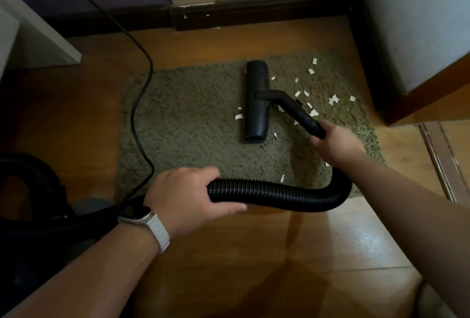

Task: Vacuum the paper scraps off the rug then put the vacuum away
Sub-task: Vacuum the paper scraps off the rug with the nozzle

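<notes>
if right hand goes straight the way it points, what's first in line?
Probably the floor head on the rug: the right hand grips the wand, which points up-left straight at it. Depth unclear from one view.

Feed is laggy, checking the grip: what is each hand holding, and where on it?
The left hand grips the ribbed hose partway along; the right hand grips the rigid wand at its rear end.

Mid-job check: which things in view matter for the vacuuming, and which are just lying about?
Part of the job:
rug
paper scraps
floor nozzle
rigid tube, gripped by the right hand
ribbed hose, gripped by the left hand
black cord, apparently the vacuum's

Just there:
white cabinet
skirting board
wooden floor
wristwatch
</notes>
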Demonstrator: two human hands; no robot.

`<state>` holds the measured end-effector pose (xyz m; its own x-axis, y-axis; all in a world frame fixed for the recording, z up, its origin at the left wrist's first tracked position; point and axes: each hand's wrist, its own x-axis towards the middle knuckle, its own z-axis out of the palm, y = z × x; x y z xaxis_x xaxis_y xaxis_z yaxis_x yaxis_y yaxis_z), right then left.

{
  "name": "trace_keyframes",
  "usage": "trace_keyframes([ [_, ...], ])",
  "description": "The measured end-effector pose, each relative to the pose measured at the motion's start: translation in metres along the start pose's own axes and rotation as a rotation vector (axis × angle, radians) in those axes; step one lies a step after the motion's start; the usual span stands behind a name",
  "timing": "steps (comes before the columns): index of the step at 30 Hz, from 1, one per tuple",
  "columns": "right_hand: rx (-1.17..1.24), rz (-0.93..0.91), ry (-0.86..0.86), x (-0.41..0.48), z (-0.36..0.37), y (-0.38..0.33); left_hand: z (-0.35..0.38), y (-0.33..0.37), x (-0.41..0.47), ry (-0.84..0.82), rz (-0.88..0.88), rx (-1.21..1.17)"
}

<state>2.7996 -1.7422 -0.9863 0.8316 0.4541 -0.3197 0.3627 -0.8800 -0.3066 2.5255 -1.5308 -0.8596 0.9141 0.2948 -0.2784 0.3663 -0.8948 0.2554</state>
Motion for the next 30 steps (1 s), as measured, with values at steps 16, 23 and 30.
trace_keyframes([
  [16, -0.209, -0.235, -0.125, 0.005, -0.004, -0.029, 0.004, -0.007, 0.000, -0.013, 0.013, 0.002],
  [23, -0.236, -0.113, -0.034, -0.003, -0.020, 0.000, 0.007, -0.005, 0.003, -0.002, 0.030, 0.007],
  [30, -0.173, -0.005, -0.017, -0.016, -0.019, 0.021, 0.009, 0.000, 0.005, -0.020, 0.047, 0.047],
])
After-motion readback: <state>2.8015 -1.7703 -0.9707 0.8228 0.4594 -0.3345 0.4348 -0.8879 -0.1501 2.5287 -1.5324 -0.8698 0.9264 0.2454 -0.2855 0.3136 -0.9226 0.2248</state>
